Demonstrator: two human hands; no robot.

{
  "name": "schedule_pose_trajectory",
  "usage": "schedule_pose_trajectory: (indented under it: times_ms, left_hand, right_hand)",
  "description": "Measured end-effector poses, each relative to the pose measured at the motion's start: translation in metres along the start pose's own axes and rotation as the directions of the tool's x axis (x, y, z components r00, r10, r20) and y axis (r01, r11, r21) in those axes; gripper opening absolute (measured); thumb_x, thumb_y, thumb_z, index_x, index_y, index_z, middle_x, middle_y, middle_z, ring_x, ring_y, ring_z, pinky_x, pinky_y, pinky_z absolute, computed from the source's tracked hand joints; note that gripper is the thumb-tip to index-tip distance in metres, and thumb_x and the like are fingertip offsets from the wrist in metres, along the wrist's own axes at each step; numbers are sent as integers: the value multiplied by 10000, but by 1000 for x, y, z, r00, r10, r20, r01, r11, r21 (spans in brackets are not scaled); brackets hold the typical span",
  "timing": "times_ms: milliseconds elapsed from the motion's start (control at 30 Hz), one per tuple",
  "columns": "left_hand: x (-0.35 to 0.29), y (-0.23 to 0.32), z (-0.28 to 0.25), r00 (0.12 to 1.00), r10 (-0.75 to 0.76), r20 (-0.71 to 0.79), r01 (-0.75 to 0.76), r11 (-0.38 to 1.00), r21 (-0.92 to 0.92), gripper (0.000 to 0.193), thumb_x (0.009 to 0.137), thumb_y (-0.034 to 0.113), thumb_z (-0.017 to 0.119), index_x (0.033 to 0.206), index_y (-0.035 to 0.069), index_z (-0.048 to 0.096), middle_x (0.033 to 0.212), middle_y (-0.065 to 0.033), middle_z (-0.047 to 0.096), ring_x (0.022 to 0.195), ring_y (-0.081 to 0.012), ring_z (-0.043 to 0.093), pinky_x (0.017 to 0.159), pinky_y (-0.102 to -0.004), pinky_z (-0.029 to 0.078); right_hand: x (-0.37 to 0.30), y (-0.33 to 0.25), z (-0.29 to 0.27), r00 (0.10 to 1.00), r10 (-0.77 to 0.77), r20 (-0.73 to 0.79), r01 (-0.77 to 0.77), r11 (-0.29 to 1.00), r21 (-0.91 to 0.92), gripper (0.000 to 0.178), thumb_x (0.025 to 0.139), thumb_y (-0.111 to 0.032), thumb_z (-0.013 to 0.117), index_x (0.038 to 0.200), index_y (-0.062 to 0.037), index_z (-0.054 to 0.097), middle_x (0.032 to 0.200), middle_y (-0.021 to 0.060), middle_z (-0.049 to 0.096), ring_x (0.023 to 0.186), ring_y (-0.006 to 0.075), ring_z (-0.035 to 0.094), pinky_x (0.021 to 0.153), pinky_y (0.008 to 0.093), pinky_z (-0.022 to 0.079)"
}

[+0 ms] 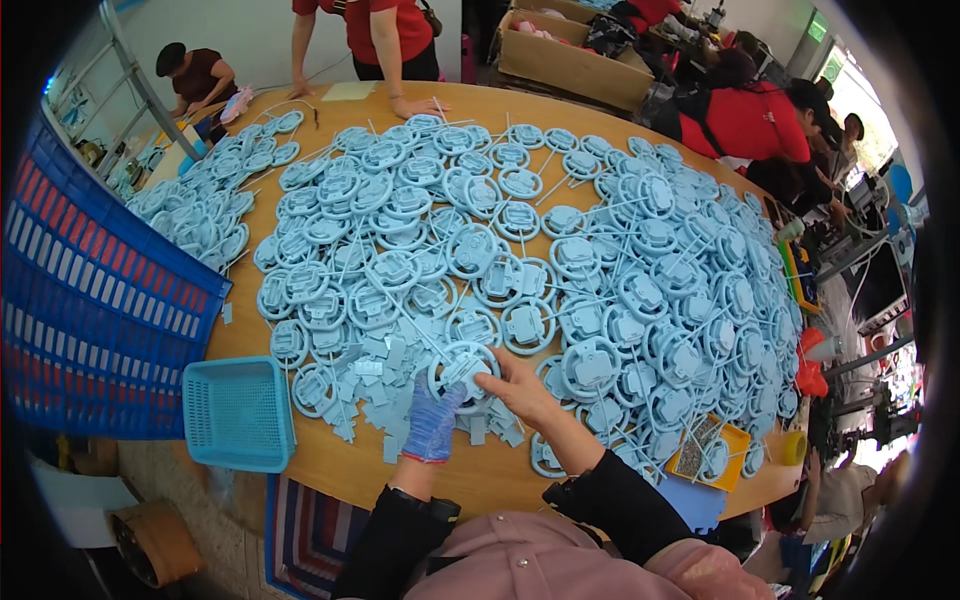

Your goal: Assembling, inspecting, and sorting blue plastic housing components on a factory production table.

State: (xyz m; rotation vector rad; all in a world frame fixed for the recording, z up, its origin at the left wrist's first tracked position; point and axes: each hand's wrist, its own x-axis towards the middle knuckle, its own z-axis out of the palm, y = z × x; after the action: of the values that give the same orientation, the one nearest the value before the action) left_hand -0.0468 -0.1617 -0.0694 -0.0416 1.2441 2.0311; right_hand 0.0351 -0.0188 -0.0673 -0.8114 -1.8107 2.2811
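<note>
A light-blue ring-shaped plastic part, with a flat centre piece and a thin stick, is between my hands at the near edge of the pile. My left hand, in a blue-and-white glove, is closed on its lower left side, the fingers partly hidden beneath it. From the right, my right hand, bare, pinches its rim with the thumb on the face. Small flat light-blue plates lie scattered beside my left hand. Many similar ring-shaped parts are heaped across the table, several with sticks pointing out.
A light-blue basket stands at the table's left edge, near a large blue crate. To the right sits a yellow tray of small metal pieces. A person in red leans on the far edge of the wooden table.
</note>
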Motion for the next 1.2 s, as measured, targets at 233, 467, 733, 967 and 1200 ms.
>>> schedule_pose_trajectory:
  times_ms: [233,467,733,967,1200]
  left_hand:
    - [-1,0,19,994,-1,107,-53,861,507,625,808,119,741,1301,-1,376,1182,-116,559,1030,-182,580,820,-295,515]
    - [49,-38,33,921,17,390,-296,682,669,688,777,280,779,1308,20,426,1136,-164,589,1010,-240,601,877,-350,493]
    - [132,14,63,911,-129,391,-405,-455,793,853,679,421,787,1373,81,427,1287,-188,536,1150,-351,534,1015,-428,396]
    - [142,43,30,792,-40,610,-591,-300,749,764,642,369,786,1277,36,523,1185,-209,572,1117,-372,542,991,-409,423]
    - [86,137,-72,986,143,90,-152,521,840,374,763,194,745,1040,10,574,904,-87,616,729,-167,617,626,-300,521]
  right_hand:
    - [-20,9,-1,981,135,-137,-95,959,268,452,841,-151,728,1218,-19,517,1026,38,627,873,117,588,728,274,475]
    - [-31,2,-61,894,-1,-448,126,960,249,380,852,-111,699,1196,-66,542,1051,21,625,917,130,609,763,275,504]
    - [-50,1,-58,994,18,-112,-13,999,43,390,877,-62,639,1248,-19,528,1126,105,641,971,167,627,805,302,521]
    - [-41,53,-15,967,-254,-12,78,343,-936,473,763,-173,725,1207,-127,569,1059,88,572,987,302,589,798,407,518]
    - [-19,55,-25,972,-224,74,156,376,-914,502,770,-224,737,1223,-116,548,1149,88,538,1064,300,555,822,401,505]
